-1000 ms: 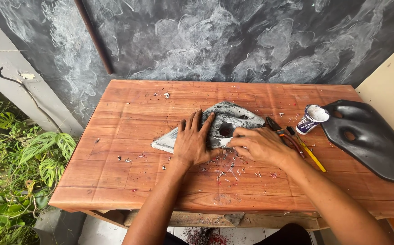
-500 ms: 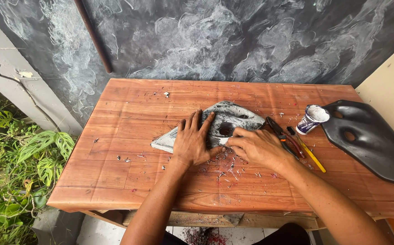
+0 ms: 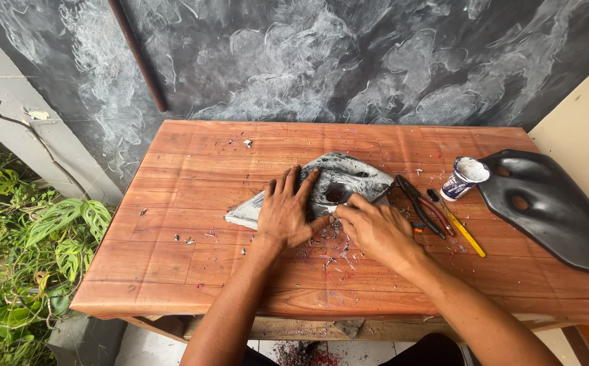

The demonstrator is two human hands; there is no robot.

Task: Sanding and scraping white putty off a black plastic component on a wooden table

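A grey, scuffed plastic panel (image 3: 349,177) with a dark oval hole lies flat in the middle of a reddish wooden table (image 3: 193,176). My left hand (image 3: 286,210) presses down on its left part with fingers spread. My right hand (image 3: 376,229) rests at the panel's near edge, fingers curled close to the hole; whether a small tool sits in them cannot be told. Small shavings lie scattered on the wood below both hands.
Pliers (image 3: 418,203) and a yellow-handled tool (image 3: 460,227) lie right of the panel. A small open can (image 3: 465,177) stands beyond them. A large black plastic cover (image 3: 552,210) rests at the table's right end. Dark wall behind, green plants (image 3: 16,271) at left.
My right hand has shifted slightly along the panel's near edge. My left hand stays pressed in place.
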